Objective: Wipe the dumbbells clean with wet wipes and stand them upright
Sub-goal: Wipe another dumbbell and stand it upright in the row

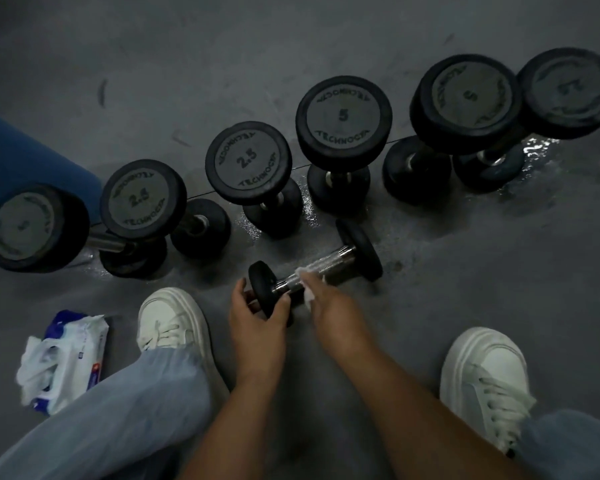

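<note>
A small black dumbbell [357, 249] with a chrome handle lies on its side on the grey floor in front of me. My left hand [257, 317] grips its near head. My right hand [329, 303] holds a white wet wipe [307, 294] against the chrome handle. Behind it, several black dumbbells [248, 164] marked 2.5 and 5 stand upright in a row. A pack of wet wipes [66, 358] lies on the floor at the left, with a wipe sticking out.
My two white shoes [170, 323] [485, 379] flank the lying dumbbell. A blue roll [21, 161] sits at the far left behind the row. The floor [465, 220] around the dumbbells has wet, shiny patches.
</note>
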Motion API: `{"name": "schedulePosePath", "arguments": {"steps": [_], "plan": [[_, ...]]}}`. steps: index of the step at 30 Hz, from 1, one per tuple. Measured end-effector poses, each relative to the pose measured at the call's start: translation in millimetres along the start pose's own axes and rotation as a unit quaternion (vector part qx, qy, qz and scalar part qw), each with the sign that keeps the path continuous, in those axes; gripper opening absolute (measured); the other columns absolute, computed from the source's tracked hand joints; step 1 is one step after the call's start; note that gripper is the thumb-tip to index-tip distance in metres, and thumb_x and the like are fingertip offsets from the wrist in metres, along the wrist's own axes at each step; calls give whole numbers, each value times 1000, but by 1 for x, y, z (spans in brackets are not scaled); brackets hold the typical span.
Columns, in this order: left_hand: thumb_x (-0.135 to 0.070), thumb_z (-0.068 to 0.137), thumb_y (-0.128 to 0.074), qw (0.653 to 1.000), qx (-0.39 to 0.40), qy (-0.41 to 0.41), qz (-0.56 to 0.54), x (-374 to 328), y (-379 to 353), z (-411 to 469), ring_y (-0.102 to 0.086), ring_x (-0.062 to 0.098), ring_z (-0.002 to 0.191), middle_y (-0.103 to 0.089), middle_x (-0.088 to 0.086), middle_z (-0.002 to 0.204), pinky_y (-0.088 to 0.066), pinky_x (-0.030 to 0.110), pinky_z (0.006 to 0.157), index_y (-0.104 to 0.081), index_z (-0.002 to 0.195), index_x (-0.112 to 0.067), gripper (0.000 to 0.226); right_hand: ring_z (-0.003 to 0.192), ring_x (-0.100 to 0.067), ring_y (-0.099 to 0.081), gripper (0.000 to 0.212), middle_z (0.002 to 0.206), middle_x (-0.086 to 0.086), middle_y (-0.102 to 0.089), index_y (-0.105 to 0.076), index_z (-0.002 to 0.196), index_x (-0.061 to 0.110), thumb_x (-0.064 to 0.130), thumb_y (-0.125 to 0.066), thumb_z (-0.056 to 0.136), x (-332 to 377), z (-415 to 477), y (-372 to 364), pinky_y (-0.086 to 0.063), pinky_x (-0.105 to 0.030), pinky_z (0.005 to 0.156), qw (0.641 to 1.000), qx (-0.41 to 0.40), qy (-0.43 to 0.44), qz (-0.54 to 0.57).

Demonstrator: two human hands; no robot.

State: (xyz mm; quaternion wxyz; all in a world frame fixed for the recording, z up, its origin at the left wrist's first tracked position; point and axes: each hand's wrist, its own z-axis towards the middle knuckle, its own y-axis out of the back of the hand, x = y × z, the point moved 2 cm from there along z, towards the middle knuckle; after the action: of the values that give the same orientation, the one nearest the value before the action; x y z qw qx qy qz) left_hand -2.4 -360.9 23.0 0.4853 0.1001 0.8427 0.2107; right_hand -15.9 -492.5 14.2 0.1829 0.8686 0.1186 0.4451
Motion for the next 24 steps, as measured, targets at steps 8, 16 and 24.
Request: {"name": "schedulePosePath", "arguments": {"steps": [8,16,24], "plan": [[-14,83,-75,1000,0,-11,-16,-8,1,7,-62,-6,96,-63,-11,116,-47,16,86,-45,141,-28,66,97,-15,-61,29,106,3,-67,-60,122,34,27,-45,99,16,21,-3,-45,-30,91,997,36,50,-39],[-16,93,-66,1000,-11,-7,-23,-11,1,23,-60,-20,88,-67,-11,110,-44,4,78,-51,136,-25,46,98,-14,-63,32,101,8,-69,-66,114,35,46,-41,98,19,37,-6,-43,-25,85,998,52,4,19],[-35,98,-56,996,-83,25,-8,-23,12,22,-63,13,89,-68,-1,99,-45,18,75,-61,116,-21,23,97,-4,-62,26,108,7,-66,-61,118,39,39,-44,99,10,24,-16,-43,-16,86,998,59,14,2]]}}
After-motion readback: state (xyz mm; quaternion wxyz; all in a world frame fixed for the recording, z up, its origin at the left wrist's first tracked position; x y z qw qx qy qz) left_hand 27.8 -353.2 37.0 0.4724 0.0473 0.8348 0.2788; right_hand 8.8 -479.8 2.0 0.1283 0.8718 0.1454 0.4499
